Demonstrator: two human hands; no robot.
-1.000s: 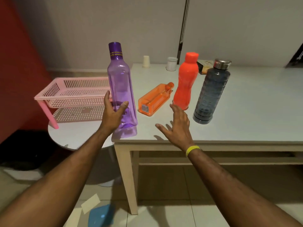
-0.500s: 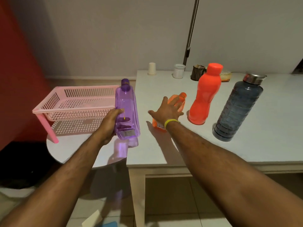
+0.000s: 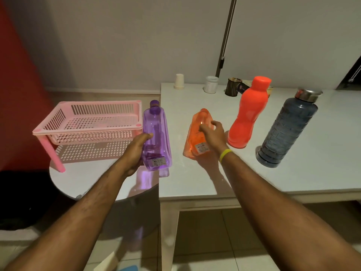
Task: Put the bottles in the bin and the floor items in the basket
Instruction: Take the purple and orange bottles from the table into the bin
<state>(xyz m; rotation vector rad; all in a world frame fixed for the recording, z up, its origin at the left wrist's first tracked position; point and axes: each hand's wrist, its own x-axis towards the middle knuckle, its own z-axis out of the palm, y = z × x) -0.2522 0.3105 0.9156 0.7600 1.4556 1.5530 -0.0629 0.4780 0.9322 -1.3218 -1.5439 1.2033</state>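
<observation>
Here my left hand (image 3: 134,151) is wrapped around the lower body of the purple bottle (image 3: 156,135), which is tipped with its cap away from me, above the gap between the white tabletop (image 3: 254,178) and the round side table (image 3: 78,177). My right hand (image 3: 213,135) curls its fingers over the orange square bottle (image 3: 197,132), which lies on its side on the tabletop near the left edge. Just right of that hand the red bottle (image 3: 248,114) stands upright, with the dark blue bottle (image 3: 287,130) beyond it, crowding that side. The tabletop in front of them is bare. The pink basket (image 3: 88,122) stands on legs on the round table, just left of the purple bottle. Paper cups (image 3: 179,81), a white jar (image 3: 211,84) and a dark cup (image 3: 233,87) line the far edge. Down on the floor a pale sheet (image 3: 107,263) and something blue (image 3: 129,268) are cut off by the frame.
</observation>
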